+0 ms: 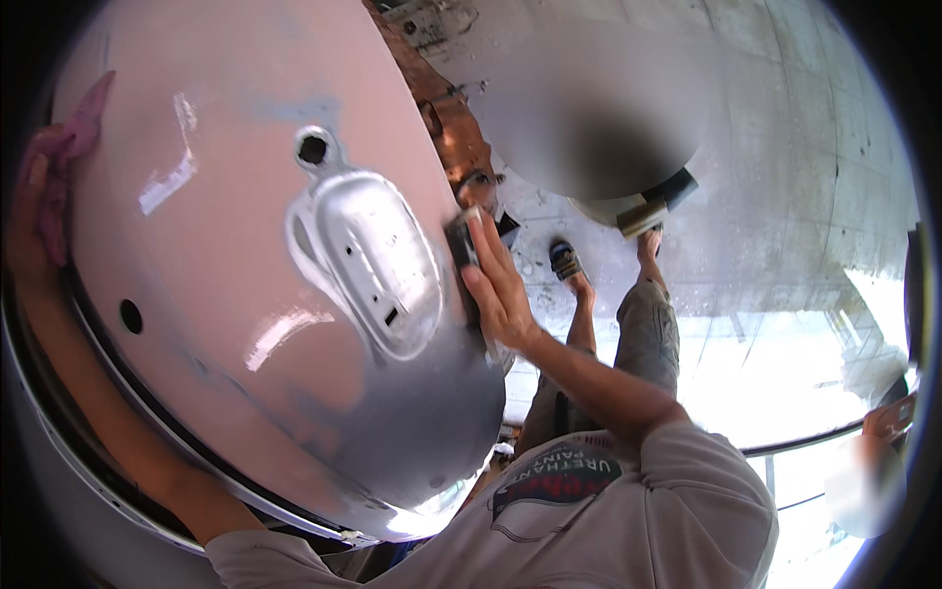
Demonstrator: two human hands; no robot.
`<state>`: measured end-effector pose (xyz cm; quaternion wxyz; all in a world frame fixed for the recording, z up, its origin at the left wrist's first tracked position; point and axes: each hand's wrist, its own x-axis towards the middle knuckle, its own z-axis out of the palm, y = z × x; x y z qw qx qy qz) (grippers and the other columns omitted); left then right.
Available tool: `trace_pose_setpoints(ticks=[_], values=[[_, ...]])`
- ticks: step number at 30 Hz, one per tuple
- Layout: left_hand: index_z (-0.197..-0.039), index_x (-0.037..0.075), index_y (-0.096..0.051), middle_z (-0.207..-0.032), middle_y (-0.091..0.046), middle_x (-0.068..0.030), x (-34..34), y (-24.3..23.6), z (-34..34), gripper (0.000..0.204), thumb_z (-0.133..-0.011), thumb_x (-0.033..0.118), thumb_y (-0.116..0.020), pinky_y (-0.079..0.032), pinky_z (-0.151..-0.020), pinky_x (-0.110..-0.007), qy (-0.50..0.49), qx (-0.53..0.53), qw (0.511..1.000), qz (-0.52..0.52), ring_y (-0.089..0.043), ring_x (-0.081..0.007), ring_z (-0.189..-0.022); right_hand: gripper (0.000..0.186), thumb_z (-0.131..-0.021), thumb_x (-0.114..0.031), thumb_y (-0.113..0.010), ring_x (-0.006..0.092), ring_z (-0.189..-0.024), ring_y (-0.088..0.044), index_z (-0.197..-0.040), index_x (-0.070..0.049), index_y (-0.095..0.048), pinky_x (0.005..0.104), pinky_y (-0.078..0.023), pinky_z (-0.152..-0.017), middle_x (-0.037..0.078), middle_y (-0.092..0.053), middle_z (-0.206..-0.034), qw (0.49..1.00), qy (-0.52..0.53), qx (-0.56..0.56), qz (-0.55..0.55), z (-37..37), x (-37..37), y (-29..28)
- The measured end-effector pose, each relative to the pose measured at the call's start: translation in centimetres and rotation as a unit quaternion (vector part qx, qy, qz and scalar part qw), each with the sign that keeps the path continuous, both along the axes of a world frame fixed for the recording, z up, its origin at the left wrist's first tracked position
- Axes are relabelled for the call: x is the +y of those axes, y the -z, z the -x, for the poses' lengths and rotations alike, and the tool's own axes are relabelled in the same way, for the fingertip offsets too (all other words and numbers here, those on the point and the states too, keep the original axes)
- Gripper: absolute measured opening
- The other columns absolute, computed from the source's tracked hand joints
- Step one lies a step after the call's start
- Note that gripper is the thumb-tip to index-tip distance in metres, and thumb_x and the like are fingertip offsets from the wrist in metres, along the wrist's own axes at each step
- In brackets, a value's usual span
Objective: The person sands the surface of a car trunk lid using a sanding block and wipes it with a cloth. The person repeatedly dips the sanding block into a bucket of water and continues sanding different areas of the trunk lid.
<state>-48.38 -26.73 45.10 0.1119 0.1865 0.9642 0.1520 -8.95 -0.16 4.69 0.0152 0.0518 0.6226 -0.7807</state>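
Observation:
A large curved car body panel (226,236), pinkish with a grey patch (422,412) at its near right, fills the left half of the head view. A bare-metal recess (392,255) with small holes sits in its middle. My right hand (500,294) presses a dark sanding block (461,245) against the panel's right edge, its fingers laid along the block. At the far left, my left hand (31,206) grips a pink cloth (83,128) by the panel's opposite edge. Some of the left fingers are hidden by the cloth.
Beyond the panel's right edge runs a rusty brown metal part (456,147). My sandalled feet (566,259) stand on the grey concrete floor (775,177). A blurred pale rounded shape hangs over the floor near a short cylinder (643,218). Bright sunlight covers the lower right.

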Motion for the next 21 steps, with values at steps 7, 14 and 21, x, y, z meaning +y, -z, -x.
trace_pose_setpoints(ticks=[7, 14, 21], values=[[-0.13, -0.006, -0.067, -0.135, -0.066, -0.0184, 0.3, -0.4, -0.2, 0.045, -0.105, 0.031, -0.065, -0.049, -0.106, -0.038, 0.007, 0.025, 0.999, 0.022, -0.065, -0.0273, -0.122, 0.069, -0.114, -0.046, -0.049, 0.0411, -0.16, -0.035, -0.162, 0.004, -0.044, 0.0398, -0.028, -0.129, 0.03, -0.048, -0.164, 0.999, -0.017, 0.03, 0.032, 31.9, 0.9, 3.0], [-0.124, -0.006, -0.067, -0.123, -0.067, -0.0163, -0.9, -1.4, -2.2, 0.056, -0.094, 0.041, -0.073, -0.048, -0.1, -0.039, 0.042, 0.063, 0.992, 0.104, -0.063, -0.0251, -0.112, 0.066, -0.115, -0.041, -0.047, 0.0445, -0.163, -0.026, -0.168, -0.002, -0.037, 0.0501, -0.019, -0.133, 0.028, -0.036, -0.172, 0.996, -0.028, 0.081, 0.027, 25.3, 0.4, 3.6], [-0.116, -0.006, -0.065, -0.111, -0.065, -0.0141, 4.3, 0.9, -3.0, 0.056, -0.086, 0.04, -0.078, -0.046, -0.096, -0.035, -0.045, 0.034, 0.998, -0.025, -0.062, -0.023, -0.103, 0.064, -0.115, -0.038, -0.048, 0.0443, -0.158, -0.037, -0.167, -0.001, -0.039, 0.0457, -0.031, -0.127, 0.029, -0.046, -0.166, 0.998, -0.032, 0.033, -0.032, 34.6, 0.1, 2.1]])
